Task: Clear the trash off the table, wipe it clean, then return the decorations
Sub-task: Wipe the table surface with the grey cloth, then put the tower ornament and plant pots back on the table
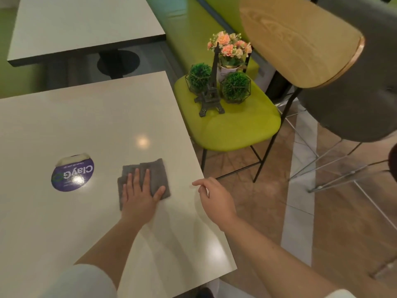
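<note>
White sleeves frame the bottom of the view, and both bare forearms reach out over the table (90, 117). Taking that table as the landmark: the left hand (140, 190) lies flat on a folded grey cloth (158, 175) toward the table's right side, fingers spread and pressing the cloth down, thumb out over its right part. The right hand (214, 197) hovers at the table's right edge, holding nothing, fingers loosely curled with the forefinger extended.

Trash looks cleared: apart from the cloth, the only thing on the top is a round purple sticker (73, 175) left of the cloth, which seems stuck down, though its upper rim is pale and I cannot tell whether it is peeling. Wiping appears to be the step in hand. Returning the decorations is not yet done: the tower figurine (211, 91), two green moss balls (198, 77) in wire frames and the flower pot (231, 53) all stand on a lime-green chair (236, 127) just off the table's right edge.

Room for sweeping is generous to the left and far side of the table; the right edge is close to the cloth, so a stroke that way could carry it off. A tall wood-backed chair (300, 44) stands beyond the green one, crowding the reach toward the decorations.
</note>
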Action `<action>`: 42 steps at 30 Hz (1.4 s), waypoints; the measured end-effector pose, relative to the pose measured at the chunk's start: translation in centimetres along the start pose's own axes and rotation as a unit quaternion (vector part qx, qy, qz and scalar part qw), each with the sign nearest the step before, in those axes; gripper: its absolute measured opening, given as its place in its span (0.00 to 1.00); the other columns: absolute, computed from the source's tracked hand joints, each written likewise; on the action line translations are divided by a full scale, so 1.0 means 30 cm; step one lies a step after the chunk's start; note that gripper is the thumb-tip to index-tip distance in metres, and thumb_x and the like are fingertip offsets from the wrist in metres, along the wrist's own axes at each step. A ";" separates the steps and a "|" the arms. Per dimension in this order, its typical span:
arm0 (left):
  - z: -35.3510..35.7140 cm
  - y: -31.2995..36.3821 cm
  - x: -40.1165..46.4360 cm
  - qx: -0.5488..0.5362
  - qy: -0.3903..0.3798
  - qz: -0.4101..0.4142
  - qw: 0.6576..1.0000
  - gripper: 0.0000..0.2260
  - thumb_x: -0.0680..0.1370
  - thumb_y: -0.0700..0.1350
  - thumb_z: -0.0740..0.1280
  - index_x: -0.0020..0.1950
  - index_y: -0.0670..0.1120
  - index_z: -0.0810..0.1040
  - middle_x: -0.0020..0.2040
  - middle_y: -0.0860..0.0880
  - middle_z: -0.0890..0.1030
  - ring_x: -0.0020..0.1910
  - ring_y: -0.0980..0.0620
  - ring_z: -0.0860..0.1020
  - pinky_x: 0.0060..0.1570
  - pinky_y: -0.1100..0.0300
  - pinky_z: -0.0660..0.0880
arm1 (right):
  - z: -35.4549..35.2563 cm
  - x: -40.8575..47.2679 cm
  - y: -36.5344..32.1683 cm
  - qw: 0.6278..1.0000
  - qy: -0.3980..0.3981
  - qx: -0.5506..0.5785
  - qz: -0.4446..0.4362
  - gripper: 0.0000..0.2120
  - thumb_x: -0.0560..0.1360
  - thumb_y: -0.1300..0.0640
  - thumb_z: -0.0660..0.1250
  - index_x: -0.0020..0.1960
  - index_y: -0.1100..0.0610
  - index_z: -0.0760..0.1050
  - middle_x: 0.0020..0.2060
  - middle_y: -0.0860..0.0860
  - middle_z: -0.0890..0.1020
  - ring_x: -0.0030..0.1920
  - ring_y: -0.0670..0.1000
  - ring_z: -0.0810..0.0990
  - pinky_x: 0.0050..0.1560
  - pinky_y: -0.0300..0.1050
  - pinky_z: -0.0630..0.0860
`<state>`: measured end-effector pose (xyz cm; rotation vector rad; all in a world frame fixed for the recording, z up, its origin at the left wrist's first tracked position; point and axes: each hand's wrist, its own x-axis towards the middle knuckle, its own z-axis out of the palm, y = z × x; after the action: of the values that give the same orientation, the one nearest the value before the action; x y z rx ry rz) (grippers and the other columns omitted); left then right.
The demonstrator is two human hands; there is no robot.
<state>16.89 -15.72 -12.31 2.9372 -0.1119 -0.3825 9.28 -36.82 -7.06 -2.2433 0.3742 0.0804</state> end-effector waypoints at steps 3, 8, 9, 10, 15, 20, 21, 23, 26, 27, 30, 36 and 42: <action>0.006 0.085 -0.041 -0.020 0.025 -0.040 0.999 0.32 0.79 0.64 0.44 0.80 0.52 0.42 0.80 0.45 0.44 0.78 0.44 0.42 0.76 0.46 0.41 | -0.019 -0.025 0.018 1.000 0.010 0.011 0.025 0.14 0.80 0.57 0.56 0.56 0.42 0.78 0.50 0.39 0.76 0.41 0.40 0.74 0.38 0.36 0.66; 0.045 0.154 -0.194 -0.017 -0.029 0.018 0.999 0.43 0.70 0.71 0.25 0.80 0.54 0.48 0.80 0.46 0.48 0.78 0.42 0.47 0.74 0.47 0.42 | -0.019 -0.078 0.021 0.998 0.036 0.016 0.053 0.14 0.80 0.56 0.56 0.56 0.43 0.78 0.49 0.37 0.74 0.43 0.40 0.74 0.37 0.35 0.66; 0.051 0.148 -0.225 -0.015 -0.041 0.030 0.999 0.42 0.72 0.71 0.29 0.79 0.54 0.54 0.79 0.45 0.53 0.77 0.41 0.52 0.74 0.45 0.48 | -0.012 -0.097 0.015 0.998 0.036 0.010 0.055 0.14 0.80 0.56 0.56 0.56 0.43 0.78 0.50 0.37 0.74 0.44 0.40 0.74 0.38 0.36 0.67; 0.056 0.144 -0.248 -0.009 -0.041 0.042 0.998 0.39 0.75 0.70 0.33 0.78 0.53 0.60 0.78 0.44 0.60 0.75 0.40 0.58 0.72 0.43 0.56 | -0.006 -0.109 0.010 0.998 0.038 0.007 0.055 0.14 0.80 0.56 0.56 0.55 0.43 0.78 0.51 0.38 0.75 0.45 0.41 0.75 0.39 0.37 0.69; 0.024 0.108 -0.346 -0.014 -0.019 0.074 0.997 0.25 0.80 0.64 0.51 0.71 0.54 0.71 0.69 0.45 0.72 0.66 0.39 0.70 0.60 0.43 0.71 | 0.022 -0.189 -0.035 0.997 0.035 0.008 0.065 0.14 0.81 0.55 0.56 0.55 0.44 0.78 0.53 0.38 0.76 0.45 0.43 0.76 0.41 0.39 0.71; -0.026 0.087 -0.353 -0.078 -0.032 0.063 0.994 0.16 0.79 0.50 0.64 0.67 0.52 0.70 0.67 0.49 0.66 0.62 0.44 0.65 0.58 0.54 0.67 | 0.046 -0.250 -0.076 0.996 0.019 0.012 0.086 0.15 0.80 0.56 0.55 0.54 0.43 0.78 0.53 0.38 0.76 0.48 0.42 0.75 0.44 0.40 0.71; -0.028 0.073 -0.344 -0.099 -0.049 0.054 0.992 0.14 0.79 0.48 0.64 0.64 0.51 0.72 0.65 0.49 0.67 0.62 0.45 0.66 0.56 0.55 0.66 | 0.052 -0.261 -0.085 0.996 0.017 0.016 0.086 0.15 0.80 0.56 0.55 0.53 0.43 0.78 0.53 0.38 0.76 0.48 0.42 0.74 0.44 0.40 0.71; -0.042 0.050 -0.325 -0.131 -0.072 0.051 0.987 0.11 0.78 0.47 0.65 0.60 0.50 0.74 0.61 0.48 0.73 0.61 0.46 0.70 0.52 0.58 0.64 | 0.054 -0.280 -0.105 0.996 0.021 0.031 0.086 0.15 0.80 0.56 0.55 0.52 0.43 0.78 0.53 0.38 0.75 0.48 0.42 0.75 0.43 0.40 0.71; -0.109 0.047 -0.334 -0.249 -0.091 0.045 0.963 0.06 0.78 0.43 0.63 0.55 0.49 0.71 0.51 0.49 0.79 0.50 0.47 0.78 0.43 0.58 0.70 | 0.045 -0.295 -0.134 0.996 0.024 0.045 0.071 0.13 0.79 0.56 0.57 0.53 0.45 0.79 0.52 0.40 0.75 0.49 0.44 0.76 0.43 0.40 0.72; -0.147 0.053 -0.344 -0.275 -0.098 0.055 0.955 0.05 0.79 0.42 0.62 0.54 0.50 0.70 0.47 0.49 0.81 0.45 0.46 0.80 0.39 0.57 0.72 | 0.037 -0.297 -0.151 0.997 0.024 0.047 0.062 0.13 0.79 0.57 0.58 0.54 0.46 0.79 0.52 0.41 0.76 0.50 0.44 0.76 0.45 0.40 0.73; -0.252 0.091 -0.359 -0.313 -0.109 0.105 0.938 0.05 0.81 0.42 0.61 0.55 0.50 0.68 0.39 0.49 0.83 0.33 0.48 0.82 0.30 0.55 0.76 | 0.000 -0.275 -0.195 0.997 0.043 0.055 0.018 0.11 0.79 0.57 0.61 0.56 0.48 0.79 0.50 0.45 0.75 0.51 0.46 0.74 0.49 0.40 0.72; -0.438 0.275 -0.326 -0.407 -0.098 0.138 0.898 0.18 0.74 0.38 0.72 0.58 0.45 0.67 0.44 0.42 0.78 0.26 0.50 0.76 0.21 0.64 0.69 | -0.166 -0.181 -0.262 0.989 0.097 0.111 0.031 0.15 0.77 0.54 0.65 0.63 0.51 0.75 0.58 0.52 0.74 0.54 0.47 0.73 0.53 0.39 0.69; -0.509 0.515 -0.263 -0.487 -0.122 0.167 0.849 0.33 0.69 0.39 0.78 0.66 0.48 0.61 0.55 0.50 0.72 0.49 0.55 0.77 0.38 0.68 0.77 | -0.364 -0.092 -0.220 0.958 0.120 0.251 0.073 0.19 0.77 0.50 0.67 0.65 0.57 0.76 0.58 0.51 0.80 0.57 0.50 0.77 0.53 0.42 0.73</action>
<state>12.46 -27.59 7.02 1.8109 -0.3390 -0.5459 7.84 -40.48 5.41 -1.7225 0.6171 -0.1929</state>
